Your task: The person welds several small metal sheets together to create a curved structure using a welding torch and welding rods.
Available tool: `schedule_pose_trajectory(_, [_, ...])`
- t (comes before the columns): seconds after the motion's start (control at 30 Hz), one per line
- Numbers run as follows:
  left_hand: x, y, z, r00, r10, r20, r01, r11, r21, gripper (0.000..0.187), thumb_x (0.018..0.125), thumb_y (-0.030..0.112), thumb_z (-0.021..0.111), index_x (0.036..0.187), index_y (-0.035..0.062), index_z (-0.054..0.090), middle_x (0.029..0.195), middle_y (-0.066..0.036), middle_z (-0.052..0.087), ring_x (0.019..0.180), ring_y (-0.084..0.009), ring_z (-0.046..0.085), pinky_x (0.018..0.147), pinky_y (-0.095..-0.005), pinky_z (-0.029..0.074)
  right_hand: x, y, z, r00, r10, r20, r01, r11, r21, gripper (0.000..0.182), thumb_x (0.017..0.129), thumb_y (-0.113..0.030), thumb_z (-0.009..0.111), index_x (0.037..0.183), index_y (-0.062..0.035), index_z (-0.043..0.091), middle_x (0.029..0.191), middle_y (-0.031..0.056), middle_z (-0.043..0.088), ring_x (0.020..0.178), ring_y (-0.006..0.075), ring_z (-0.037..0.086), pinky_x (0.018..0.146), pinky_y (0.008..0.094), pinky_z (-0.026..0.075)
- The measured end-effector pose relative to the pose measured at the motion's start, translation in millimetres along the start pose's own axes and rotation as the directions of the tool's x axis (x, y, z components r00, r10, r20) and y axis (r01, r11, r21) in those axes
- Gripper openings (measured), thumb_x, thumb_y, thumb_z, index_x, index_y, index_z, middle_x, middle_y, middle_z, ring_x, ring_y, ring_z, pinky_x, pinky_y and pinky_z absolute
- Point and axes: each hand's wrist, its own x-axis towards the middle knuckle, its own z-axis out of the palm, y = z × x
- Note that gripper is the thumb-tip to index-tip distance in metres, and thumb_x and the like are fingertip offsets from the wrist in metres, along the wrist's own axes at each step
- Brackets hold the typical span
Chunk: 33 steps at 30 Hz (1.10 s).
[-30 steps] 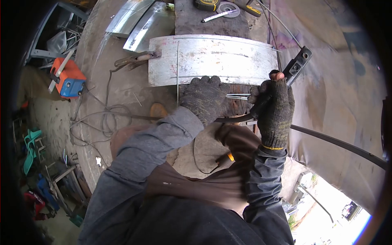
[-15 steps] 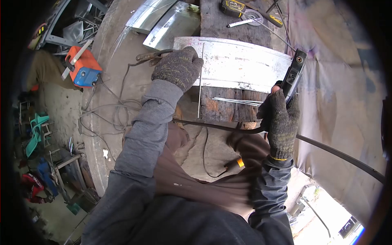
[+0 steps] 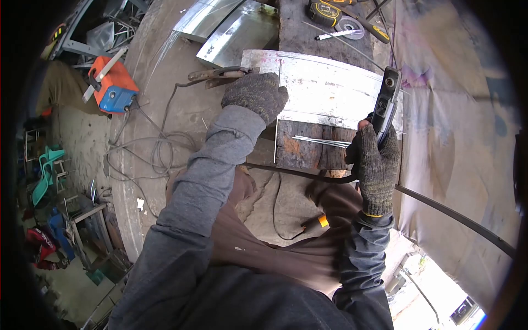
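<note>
A shiny curved metal sheet (image 3: 324,88) lies across a dark wooden block (image 3: 302,146). My gloved left hand (image 3: 256,96) is closed at the sheet's left end, beside a thin rod (image 3: 276,132) that stretches down past the block's edge; the fingertips are hidden. My gloved right hand (image 3: 377,159) is wrapped round a black handled tool (image 3: 386,99) at the sheet's right end. Several thin rods (image 3: 322,141) rest on the wood between my hands. Just above my left hand, a clamp-like holder (image 3: 220,74) with a cable lies near the sheet.
A tape measure (image 3: 324,13), a white marker (image 3: 336,34) and a clear roll lie at the top. An orange and blue machine (image 3: 114,85) with looped cables stands left. Bent metal pieces (image 3: 239,36) are at upper left. A black hose (image 3: 456,219) runs right.
My left hand has shifted right and slightly down along with the thin rod. The black tool in my right hand has moved slightly left. The view has shifted a little.
</note>
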Motion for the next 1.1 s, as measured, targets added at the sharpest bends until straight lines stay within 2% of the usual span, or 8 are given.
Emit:
schedule_pose_trajectory(0.13, [4, -3, 5, 0.999, 0.028, -0.038, -0.027, 1.000, 0.007, 0.042, 0.093, 0.045, 0.050, 0.109, 0.0103, 0.066, 0.108, -0.016, 0.068, 0.101, -0.0350, 0.065, 0.090, -0.0482, 0.051, 2, 2, -1, 1.000, -0.012, 0.002, 0.012, 0.999, -0.033, 0.024, 0.097, -0.028, 0.066, 0.096, -0.0053, 0.058, 0.064, 0.0001, 0.055, 0.050, 0.0090, 0.054, 0.044, 0.0249, 0.042])
schedule_pose_trajectory(0.2, [6, -6, 8, 0.987, 0.043, -0.157, -0.042, 0.999, 0.012, 0.041, 0.092, 0.046, 0.052, 0.107, 0.0112, 0.067, 0.104, -0.017, 0.068, 0.099, -0.0349, 0.066, 0.088, -0.0489, 0.051, 3, 2, -1, 1.000, -0.019, -0.004, 0.019, 0.999, -0.043, 0.024, 0.097, -0.028, 0.066, 0.096, -0.0054, 0.058, 0.063, 0.0000, 0.055, 0.050, 0.0091, 0.055, 0.044, 0.0249, 0.042])
schedule_pose_trajectory(0.3, [8, -5, 0, 0.997, -0.012, -0.072, 0.012, 1.000, -0.009, 0.041, 0.092, 0.047, 0.053, 0.106, 0.0115, 0.068, 0.106, -0.017, 0.068, 0.101, -0.0341, 0.065, 0.089, -0.0494, 0.050, 3, 1, -2, 1.000, -0.004, 0.004, 0.005, 0.998, -0.059, 0.026, 0.096, -0.030, 0.066, 0.097, -0.0053, 0.058, 0.064, -0.0001, 0.055, 0.051, 0.0089, 0.055, 0.044, 0.0246, 0.042])
schedule_pose_trajectory(0.9, [10, -7, 2, 0.999, 0.002, -0.054, -0.002, 1.000, -0.013, 0.043, 0.093, 0.047, 0.052, 0.110, 0.0106, 0.067, 0.107, -0.017, 0.067, 0.103, -0.0339, 0.065, 0.090, -0.0491, 0.051, -1, -4, 1, 0.999, 0.034, 0.032, -0.032, 0.997, -0.069, 0.029, 0.096, -0.032, 0.067, 0.101, -0.0043, 0.058, 0.064, 0.0007, 0.056, 0.053, 0.0093, 0.057, 0.047, 0.0251, 0.044])
schedule_pose_trajectory(1.1, [10, -6, 2, 0.999, -0.009, -0.036, 0.009, 1.000, -0.012, 0.043, 0.095, 0.046, 0.050, 0.111, 0.0103, 0.067, 0.109, -0.017, 0.067, 0.104, -0.0341, 0.064, 0.092, -0.0492, 0.050, 0, 1, -2, 0.998, -0.041, 0.045, 0.047, 0.988, -0.148, 0.027, 0.097, -0.030, 0.065, 0.102, -0.0037, 0.058, 0.064, 0.0008, 0.056, 0.053, 0.0094, 0.056, 0.047, 0.0251, 0.044])
